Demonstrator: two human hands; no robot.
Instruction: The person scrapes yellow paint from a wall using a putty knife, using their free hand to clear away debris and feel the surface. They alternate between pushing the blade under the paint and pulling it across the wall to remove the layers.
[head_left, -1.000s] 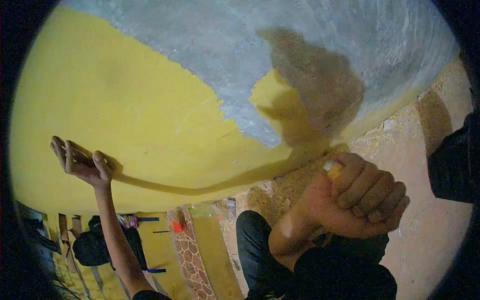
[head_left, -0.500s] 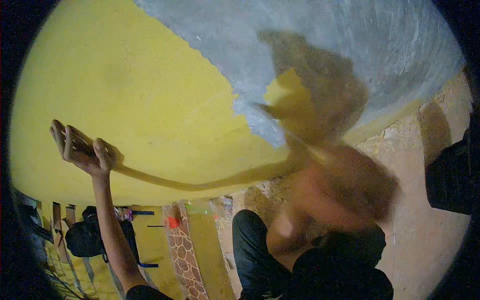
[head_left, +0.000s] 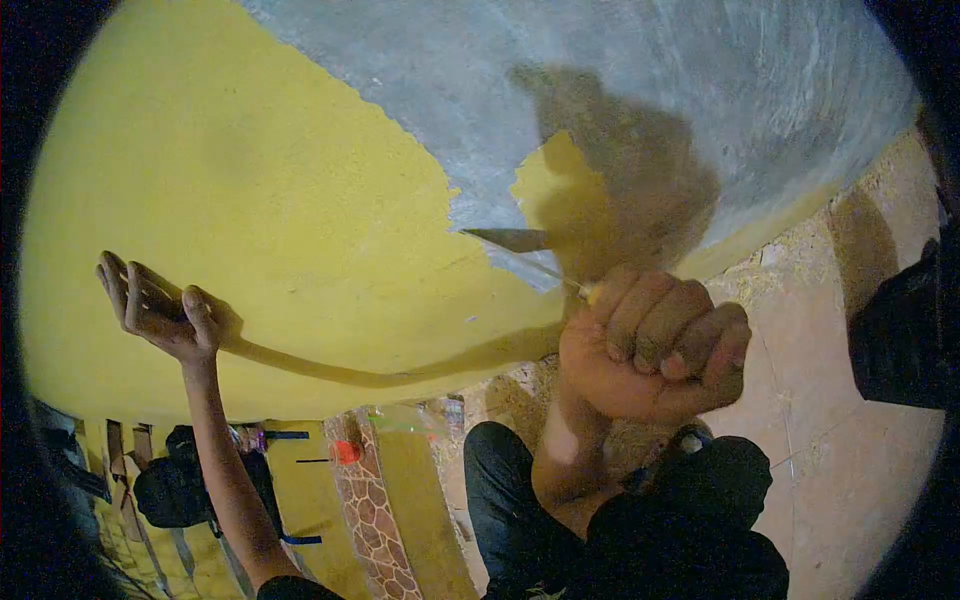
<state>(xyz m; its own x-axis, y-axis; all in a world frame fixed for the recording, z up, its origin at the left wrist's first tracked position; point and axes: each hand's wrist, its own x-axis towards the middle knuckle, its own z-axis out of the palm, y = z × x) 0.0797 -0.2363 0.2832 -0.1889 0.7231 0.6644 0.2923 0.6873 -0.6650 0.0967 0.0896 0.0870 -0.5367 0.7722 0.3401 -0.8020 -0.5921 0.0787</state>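
My right hand (head_left: 655, 340) is a closed fist around a thin-bladed metal tool (head_left: 545, 269) with a yellowish handle end, much of which the fingers hide. The blade points left, its tip right at the ragged edge between yellow paint (head_left: 300, 220) and a bare grey patch (head_left: 430, 60) on the wall. A yellow remnant (head_left: 565, 185) stands within the grey, partly under the hand's shadow. My left hand (head_left: 165, 315) rests by the yellow wall farther left, fingers apart and loosely bent, holding nothing.
My dark-trousered knee (head_left: 500, 460) is bent below the wall. A stone-patterned strip (head_left: 370, 510) and a red item (head_left: 347, 452) lie lower left, near a black chair-like object (head_left: 175, 485). A dark object (head_left: 900, 340) stands at right on the pale floor (head_left: 820, 480).
My right hand, smeared by motion before, now shows sharply, shifted slightly up and left with the tool's tip farther left. My left hand stays nearly in place.
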